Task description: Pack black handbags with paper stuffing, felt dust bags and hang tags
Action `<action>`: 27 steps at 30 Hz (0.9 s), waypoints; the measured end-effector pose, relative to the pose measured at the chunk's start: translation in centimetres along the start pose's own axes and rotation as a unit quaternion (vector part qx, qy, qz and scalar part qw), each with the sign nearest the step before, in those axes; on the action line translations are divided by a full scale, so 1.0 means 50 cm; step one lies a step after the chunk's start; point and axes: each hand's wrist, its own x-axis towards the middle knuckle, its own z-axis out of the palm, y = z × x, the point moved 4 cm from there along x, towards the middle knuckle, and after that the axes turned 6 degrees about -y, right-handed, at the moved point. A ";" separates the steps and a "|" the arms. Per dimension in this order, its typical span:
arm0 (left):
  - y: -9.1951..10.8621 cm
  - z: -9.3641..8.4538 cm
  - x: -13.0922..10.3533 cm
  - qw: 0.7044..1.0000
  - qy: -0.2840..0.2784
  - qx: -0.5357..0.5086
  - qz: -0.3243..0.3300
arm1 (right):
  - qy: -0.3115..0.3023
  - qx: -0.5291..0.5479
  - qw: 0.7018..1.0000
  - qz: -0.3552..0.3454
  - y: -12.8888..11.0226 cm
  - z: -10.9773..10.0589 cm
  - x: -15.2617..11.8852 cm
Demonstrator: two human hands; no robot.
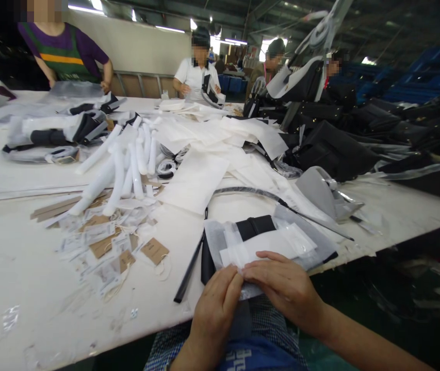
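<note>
Grip: our left hand point(217, 301) and right hand point(284, 284) pinched wrapping point(264, 247)
Bag point(256, 226): at the counter's point(68, 322) near edge
Care: we needed even tension

The handbag point(256, 225) is black beneath translucent white wrapping point(323, 248); left of it, cardboard tags point(155, 251) are brown and tubular rolls point(118, 175) white; beyond it, an orange-banded green apron point(63, 64) overlies a purple shirt point(91, 50); nearer than it, blue-checked clothing point(165, 342) appears.
</note>
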 end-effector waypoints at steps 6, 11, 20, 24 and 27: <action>0.000 0.003 -0.015 1.000 -0.010 -0.028 -0.010 | 0.000 -0.011 1.000 -0.009 -0.007 0.001 -0.019; 0.006 0.003 -0.006 0.999 -0.032 -0.028 0.033 | -0.002 -0.019 0.999 -0.029 -0.010 0.004 -0.029; 0.003 0.010 -0.009 0.998 -0.021 -0.012 0.062 | -0.019 -0.034 0.998 0.039 0.053 -0.032 0.043; 0.004 0.010 -0.008 0.998 -0.010 -0.002 0.060 | -0.176 -0.095 0.976 0.082 0.135 0.012 0.113; 0.003 0.010 -0.008 0.998 -0.004 0.007 0.066 | -0.289 -0.092 0.945 0.125 0.172 0.051 0.138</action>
